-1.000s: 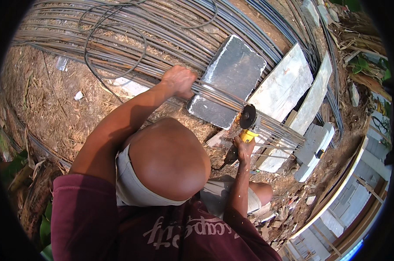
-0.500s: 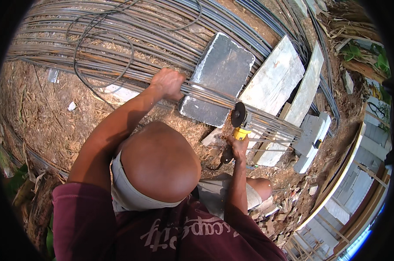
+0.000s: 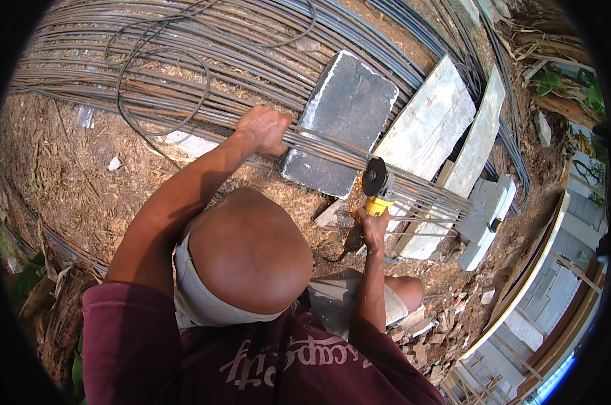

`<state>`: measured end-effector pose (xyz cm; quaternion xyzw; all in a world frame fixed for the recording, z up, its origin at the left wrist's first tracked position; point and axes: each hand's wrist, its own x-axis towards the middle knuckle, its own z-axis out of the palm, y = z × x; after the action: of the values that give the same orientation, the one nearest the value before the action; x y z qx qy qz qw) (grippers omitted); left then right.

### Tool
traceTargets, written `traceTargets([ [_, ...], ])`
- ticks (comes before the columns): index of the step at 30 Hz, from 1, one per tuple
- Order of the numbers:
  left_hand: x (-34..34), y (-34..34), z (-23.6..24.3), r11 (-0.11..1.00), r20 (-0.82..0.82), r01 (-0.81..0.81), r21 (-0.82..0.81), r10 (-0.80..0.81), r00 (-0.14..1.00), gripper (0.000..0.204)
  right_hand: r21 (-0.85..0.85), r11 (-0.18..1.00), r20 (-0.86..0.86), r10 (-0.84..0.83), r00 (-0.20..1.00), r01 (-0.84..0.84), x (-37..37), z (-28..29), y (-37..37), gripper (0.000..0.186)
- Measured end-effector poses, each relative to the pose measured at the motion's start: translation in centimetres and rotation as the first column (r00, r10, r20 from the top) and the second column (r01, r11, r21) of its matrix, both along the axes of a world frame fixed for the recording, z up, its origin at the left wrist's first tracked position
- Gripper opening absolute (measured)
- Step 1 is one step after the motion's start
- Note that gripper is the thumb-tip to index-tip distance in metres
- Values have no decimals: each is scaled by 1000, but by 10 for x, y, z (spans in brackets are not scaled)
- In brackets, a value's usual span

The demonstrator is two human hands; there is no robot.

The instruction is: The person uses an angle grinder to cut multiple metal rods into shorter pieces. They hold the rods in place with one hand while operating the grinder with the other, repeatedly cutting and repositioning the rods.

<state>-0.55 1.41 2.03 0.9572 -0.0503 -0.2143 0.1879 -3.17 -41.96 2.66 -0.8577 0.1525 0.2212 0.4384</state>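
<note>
My left hand (image 3: 262,129) is closed around a bundle of long steel rods (image 3: 325,152), which crosses a dark slab with pale edges (image 3: 349,101) and two pale boards (image 3: 427,115). My right hand (image 3: 373,229) grips a yellow angle grinder (image 3: 379,204) from below. Its black disc (image 3: 373,177) sits against the rods to the right of my left hand, and orange sparks fly beside it. The rods' right ends reach a grey block (image 3: 481,209). My bent bare knee (image 3: 248,246) is between my arms.
Many long rods (image 3: 184,27) and a loose cable loop (image 3: 204,88) lie across the top. Rubble (image 3: 440,331) is at lower right, beside a structure of pale blocks and planks (image 3: 548,290) along the right edge. Dried leaves and plants (image 3: 555,88) fringe both sides.
The view has shifted slightly since a second ago, so the scene appears further left. Both hands keep their grips, and the grinder stays on the rods with sparks still showing.
</note>
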Motion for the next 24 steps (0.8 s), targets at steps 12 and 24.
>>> traceTargets([
  [12, 1, 1, -1, 1000, -45, -2, -9, 2, 999, 52, -59, 998, -17, -15, 1000, 14, -5, -2, -4, 44],
  [24, 4, 0, 5, 1000, -160, -12, -6, 11, 987, 48, -21, 1000, -20, -21, 1000, 21, -3, -9, -16, 46],
])
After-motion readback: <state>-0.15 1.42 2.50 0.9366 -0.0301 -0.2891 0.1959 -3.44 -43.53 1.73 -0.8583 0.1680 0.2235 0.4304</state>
